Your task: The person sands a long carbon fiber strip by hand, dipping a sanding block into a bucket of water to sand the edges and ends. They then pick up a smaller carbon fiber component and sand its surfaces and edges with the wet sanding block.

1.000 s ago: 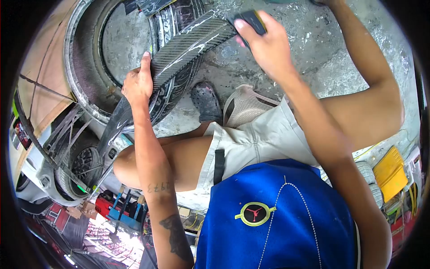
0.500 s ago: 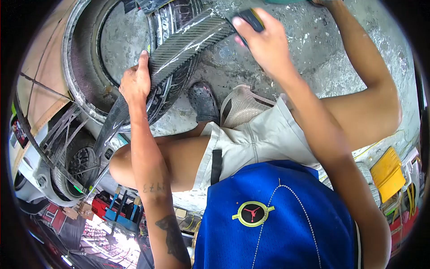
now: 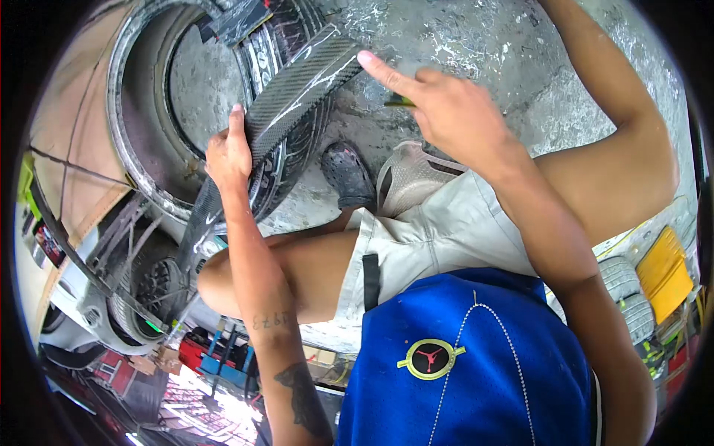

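Note:
A long, curved strip with a dark carbon-fibre weave point(image 3: 301, 93) slants across the upper left, with whitish streaks on its face. My left hand point(image 3: 229, 156) grips its edge around the middle, thumb pointing up. At the strip's upper right end, the index finger of my right hand point(image 3: 461, 115) stretches out to the edge. The other fingers of that hand are curled round a small black and yellow hand tool point(image 3: 399, 102); most of it is hidden, so its exact kind does not show. Behind the strip lies a worn tyre point(image 3: 123, 111).
Grey, stained concrete floor point(image 3: 513, 67) spreads ahead. A dark flat piece point(image 3: 242, 21) rests on the tyre's top. Beside my clog point(image 3: 348, 175) is a beige perforated plastic piece point(image 3: 401, 182). A wheel point(image 3: 160, 282) stands lower left; a yellow panel point(image 3: 662, 275) is at right.
My right hand has drawn the tool back from the strip's upper end and its index finger now points to that end. The left hand keeps its hold; the strip's end has dropped slightly.

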Tool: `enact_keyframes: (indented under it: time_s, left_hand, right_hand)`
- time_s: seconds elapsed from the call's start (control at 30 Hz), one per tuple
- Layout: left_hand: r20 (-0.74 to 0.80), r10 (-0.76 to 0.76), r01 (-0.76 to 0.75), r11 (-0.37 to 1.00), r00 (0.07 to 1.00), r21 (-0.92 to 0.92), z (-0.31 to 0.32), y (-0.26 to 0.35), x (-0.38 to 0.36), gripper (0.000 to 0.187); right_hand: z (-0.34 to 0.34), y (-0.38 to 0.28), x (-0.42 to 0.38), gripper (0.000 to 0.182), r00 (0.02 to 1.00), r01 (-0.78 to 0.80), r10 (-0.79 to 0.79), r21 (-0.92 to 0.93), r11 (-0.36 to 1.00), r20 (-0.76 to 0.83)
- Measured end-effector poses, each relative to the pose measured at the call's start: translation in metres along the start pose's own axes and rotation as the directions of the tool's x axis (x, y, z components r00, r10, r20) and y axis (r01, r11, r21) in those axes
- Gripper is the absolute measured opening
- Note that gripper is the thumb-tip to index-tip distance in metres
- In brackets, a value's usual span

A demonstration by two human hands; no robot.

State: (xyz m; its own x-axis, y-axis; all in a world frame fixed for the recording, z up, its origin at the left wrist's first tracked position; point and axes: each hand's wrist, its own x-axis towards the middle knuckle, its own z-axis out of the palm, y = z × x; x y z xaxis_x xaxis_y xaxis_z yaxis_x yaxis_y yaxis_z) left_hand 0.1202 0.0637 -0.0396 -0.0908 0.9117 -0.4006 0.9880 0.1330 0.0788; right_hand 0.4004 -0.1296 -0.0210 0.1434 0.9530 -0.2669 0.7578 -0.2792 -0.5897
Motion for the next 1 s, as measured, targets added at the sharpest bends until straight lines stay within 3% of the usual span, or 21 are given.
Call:
enact_keyframes:
  time_s: [0.1, 0.17, 0.2, 0.27, 0.3, 0.4, 0.47, 0.53, 0.6, 0.67, 0.73, 0.8, 0.9, 1.0]
  left_hand:
    - [-0.062, 0.040, -0.044, 0.997, 0.997, -0.063, 0.007, -0.009, 0.007, 0.083]
    - [-0.061, 0.031, -0.036, 0.995, 0.998, -0.091, 0.004, -0.003, -0.003, 0.083]
    - [-0.054, 0.014, -0.019, 0.995, 0.998, -0.095, 0.003, 0.002, -0.005, 0.083]
    - [-0.096, 0.101, -0.111, 0.989, 0.990, -0.101, 0.008, -0.005, -0.002, 0.083]
    - [-0.074, 0.084, -0.094, 0.986, 0.994, -0.138, 0.011, -0.010, 0.002, 0.083]
    - [-0.041, 0.097, -0.103, 0.978, 0.994, -0.181, 0.011, -0.004, -0.004, 0.081]
    - [-0.109, 0.047, -0.078, 0.950, 0.993, -0.301, 0.013, 0.000, -0.010, 0.077]
    - [-0.040, 0.071, -0.081, 0.929, 0.997, -0.362, 0.010, 0.003, -0.013, 0.070]
    - [-0.024, 0.063, -0.067, 0.880, 0.998, -0.471, 0.012, 0.005, -0.015, 0.065]
    - [-0.014, 0.072, -0.070, 0.880, 0.997, -0.471, 0.015, 0.009, -0.016, 0.065]
    - [-0.023, 0.090, -0.090, 0.872, 0.996, -0.482, 0.013, 0.008, -0.017, 0.064]
    - [-0.023, 0.084, -0.085, 0.893, 0.996, -0.441, 0.011, 0.002, -0.013, 0.065]
    - [-0.056, 0.098, -0.112, 0.926, 0.994, -0.362, 0.011, 0.004, -0.015, 0.069]
    - [-0.080, 0.085, -0.107, 0.939, 0.993, -0.327, 0.014, -0.005, -0.009, 0.071]
  right_hand:
    - [0.003, 0.010, -0.002, 0.063, 0.996, 0.015, -0.012, -0.030, 0.999, 0.085]
    - [0.014, 0.022, 0.003, 0.049, 0.937, 0.233, -0.132, 0.302, 0.924, -0.322]
    - [0.013, 0.024, 0.006, 0.049, 0.933, 0.225, -0.110, 0.319, 0.920, -0.342]
    - [-0.007, 0.023, 0.015, 0.034, 0.964, -0.139, 0.241, 0.567, 0.812, -0.108]
    - [-0.004, 0.022, 0.021, 0.025, 0.942, -0.133, 0.302, 0.660, 0.739, -0.148]
    - [0.010, 0.021, 0.034, 0.027, 0.920, -0.218, 0.389, 0.766, 0.605, -0.045]
    - [0.016, 0.016, 0.039, 0.028, 0.900, -0.183, 0.426, 0.804, 0.566, -0.095]
    - [0.018, 0.012, 0.045, 0.026, 0.893, -0.221, 0.450, 0.879, 0.423, 0.008]
    - [0.028, 0.011, 0.055, 0.025, 0.901, -0.155, 0.431, 0.891, 0.426, -0.050]
    - [0.022, 0.005, 0.051, 0.023, 0.890, -0.174, 0.449, 0.847, 0.503, -0.083]
    - [0.027, -0.001, 0.038, 0.022, 0.882, -0.117, 0.454, 0.871, 0.477, -0.130]
    - [0.031, -0.004, 0.036, 0.022, 0.875, -0.053, 0.451, 0.890, 0.453, -0.177]
    - [0.030, -0.002, 0.054, 0.024, 0.861, -0.041, 0.430, 0.804, 0.593, -0.273]
    - [0.032, -0.001, 0.048, 0.023, 0.856, -0.019, 0.415, 0.786, 0.618, -0.307]
